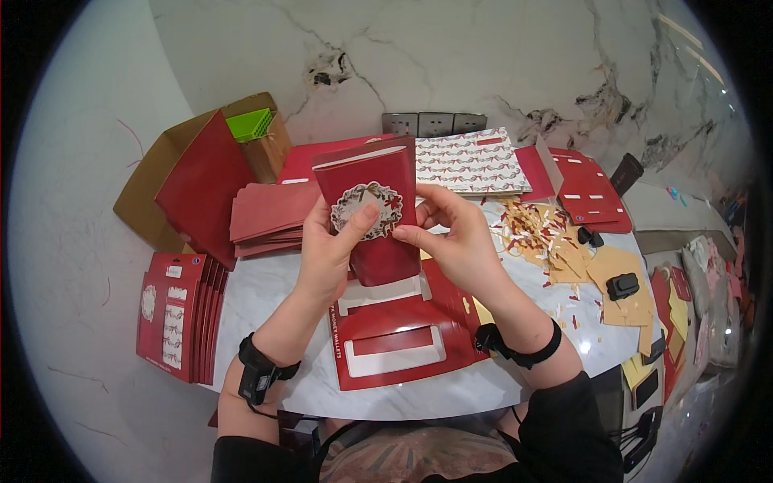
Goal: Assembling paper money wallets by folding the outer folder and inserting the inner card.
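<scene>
Above the table I hold a small bundle of red paper wallets point(375, 258) upright, with a white and grey wreath badge on the front one. My left hand point(336, 237) is closed round the bundle's left side, its thumb lying across the wreath. At the right edge, my right hand point(448, 225) pinches the bundle between thumb and fingers. The fingers behind the bundle are hidden. Below my hands a flat red card package point(403, 334) with white-edged cut-out windows lies on the marble-patterned table point(290, 314).
At left are a pile of red envelopes point(270, 211), a cardboard box point(149, 197) with a green basket point(250, 125), and stacked red packages point(181, 318). White patterned sheets point(471, 161) lie at the back. Paper scraps point(531, 233) and a small black device point(622, 286) are at right.
</scene>
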`<state>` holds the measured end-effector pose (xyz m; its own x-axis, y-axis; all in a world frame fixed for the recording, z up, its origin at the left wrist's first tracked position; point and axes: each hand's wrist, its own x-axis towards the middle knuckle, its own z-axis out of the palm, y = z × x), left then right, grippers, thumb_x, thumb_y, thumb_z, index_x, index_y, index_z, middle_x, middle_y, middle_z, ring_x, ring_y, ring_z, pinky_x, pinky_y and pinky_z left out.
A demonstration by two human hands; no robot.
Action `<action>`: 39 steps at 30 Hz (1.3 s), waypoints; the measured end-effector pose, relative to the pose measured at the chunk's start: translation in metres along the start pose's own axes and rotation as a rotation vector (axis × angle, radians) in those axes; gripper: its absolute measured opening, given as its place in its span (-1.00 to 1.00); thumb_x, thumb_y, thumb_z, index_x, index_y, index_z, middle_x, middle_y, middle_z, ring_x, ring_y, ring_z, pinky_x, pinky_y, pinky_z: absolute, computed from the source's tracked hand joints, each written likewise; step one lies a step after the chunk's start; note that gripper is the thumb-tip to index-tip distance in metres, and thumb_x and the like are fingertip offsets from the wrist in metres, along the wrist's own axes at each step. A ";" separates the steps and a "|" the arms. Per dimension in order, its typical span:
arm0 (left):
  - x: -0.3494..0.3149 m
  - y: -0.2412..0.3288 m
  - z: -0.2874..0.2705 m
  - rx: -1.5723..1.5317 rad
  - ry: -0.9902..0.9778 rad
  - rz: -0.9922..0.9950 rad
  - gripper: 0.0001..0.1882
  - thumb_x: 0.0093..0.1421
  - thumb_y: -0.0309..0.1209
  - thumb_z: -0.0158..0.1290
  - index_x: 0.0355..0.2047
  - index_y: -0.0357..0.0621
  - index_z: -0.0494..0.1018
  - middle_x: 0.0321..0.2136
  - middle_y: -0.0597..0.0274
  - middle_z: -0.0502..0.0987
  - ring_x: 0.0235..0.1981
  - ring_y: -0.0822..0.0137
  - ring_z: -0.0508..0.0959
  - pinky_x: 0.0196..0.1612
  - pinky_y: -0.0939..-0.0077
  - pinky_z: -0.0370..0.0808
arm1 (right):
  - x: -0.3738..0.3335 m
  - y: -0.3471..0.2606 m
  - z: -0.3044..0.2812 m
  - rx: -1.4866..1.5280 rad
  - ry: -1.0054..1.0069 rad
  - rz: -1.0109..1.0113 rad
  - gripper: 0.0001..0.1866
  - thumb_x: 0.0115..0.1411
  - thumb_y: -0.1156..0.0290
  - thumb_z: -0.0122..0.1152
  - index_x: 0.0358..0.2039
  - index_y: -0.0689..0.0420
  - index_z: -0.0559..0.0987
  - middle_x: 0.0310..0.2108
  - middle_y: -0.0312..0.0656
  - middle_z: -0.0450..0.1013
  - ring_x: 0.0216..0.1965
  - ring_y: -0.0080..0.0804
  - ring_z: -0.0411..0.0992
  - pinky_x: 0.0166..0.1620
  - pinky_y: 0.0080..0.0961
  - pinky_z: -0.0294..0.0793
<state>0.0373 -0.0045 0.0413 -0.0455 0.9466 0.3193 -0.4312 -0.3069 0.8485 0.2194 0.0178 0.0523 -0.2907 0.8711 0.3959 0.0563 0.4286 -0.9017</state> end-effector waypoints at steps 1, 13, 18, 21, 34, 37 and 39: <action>0.000 -0.002 0.002 0.026 0.016 0.037 -0.66 0.25 -0.44 0.20 0.01 -0.18 0.43 -0.11 0.21 0.58 -0.11 0.41 0.59 -0.02 0.46 0.55 | 0.000 0.000 0.000 0.000 0.002 0.002 -0.41 0.02 0.53 0.46 0.08 0.33 0.48 -0.39 -0.31 0.43 -0.38 -0.61 0.39 -0.35 -0.59 0.50; 0.007 -0.007 0.002 -0.272 0.080 -0.101 -0.75 0.30 -0.39 0.14 -0.03 -0.11 0.48 -0.13 0.26 0.61 -0.15 0.41 0.61 -0.08 0.44 0.60 | 0.003 -0.007 -0.009 -0.208 -0.095 -0.122 -0.67 0.13 0.43 0.35 -0.08 0.22 0.58 -0.33 -0.06 0.56 -0.45 -0.32 0.52 -0.39 -0.46 0.50; 0.010 -0.010 -0.006 -0.400 0.108 -0.322 -0.67 0.34 -0.33 0.09 0.07 -0.11 0.40 -0.03 0.21 0.56 -0.08 0.35 0.60 -0.05 0.35 0.62 | 0.006 -0.013 -0.016 -0.112 -0.372 0.090 -0.72 0.26 0.51 0.22 -0.04 0.30 0.48 -0.36 -0.25 0.59 -0.39 -0.67 0.49 -0.40 -0.71 0.42; 0.010 -0.009 -0.001 -0.446 0.090 -0.378 -0.61 0.36 -0.32 0.06 0.14 -0.15 0.34 0.02 0.18 0.52 -0.01 0.34 0.57 0.00 0.34 0.59 | 0.009 -0.008 -0.020 -0.055 -0.353 0.195 -0.72 0.27 0.53 0.22 -0.03 0.31 0.47 -0.35 -0.24 0.59 -0.41 -0.70 0.48 -0.43 -0.70 0.41; 0.008 -0.003 0.002 0.010 -0.189 -0.140 -0.57 0.32 -0.58 0.02 0.18 -0.34 0.27 0.03 0.09 0.53 0.01 0.42 0.54 0.08 0.53 0.49 | 0.020 -0.010 -0.035 0.089 -0.089 0.026 -0.66 0.29 0.50 0.20 0.04 0.33 0.43 -0.20 -0.20 0.57 -0.18 -0.58 0.51 -0.12 -0.61 0.52; 0.010 -0.005 -0.004 0.104 -0.265 -0.183 -0.57 0.30 -0.61 0.04 0.17 -0.34 0.29 0.01 0.11 0.54 -0.01 0.43 0.55 0.06 0.55 0.51 | 0.022 -0.014 -0.040 0.133 0.006 -0.031 -0.64 0.28 0.45 0.24 0.04 0.30 0.45 -0.17 -0.23 0.56 -0.13 -0.58 0.50 -0.06 -0.57 0.51; 0.007 -0.004 0.000 0.131 -0.304 -0.265 -0.60 0.26 -0.65 0.06 0.11 -0.33 0.35 -0.01 0.14 0.54 -0.02 0.45 0.55 0.05 0.57 0.51 | 0.023 -0.016 -0.045 0.365 0.028 0.038 -0.66 0.26 0.44 0.27 0.02 0.24 0.50 -0.15 -0.24 0.57 -0.15 -0.59 0.50 -0.06 -0.58 0.50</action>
<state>0.0390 0.0032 0.0404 0.3274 0.9283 0.1764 -0.2731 -0.0858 0.9581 0.2551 0.0418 0.0838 -0.2685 0.8931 0.3608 -0.2792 0.2863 -0.9165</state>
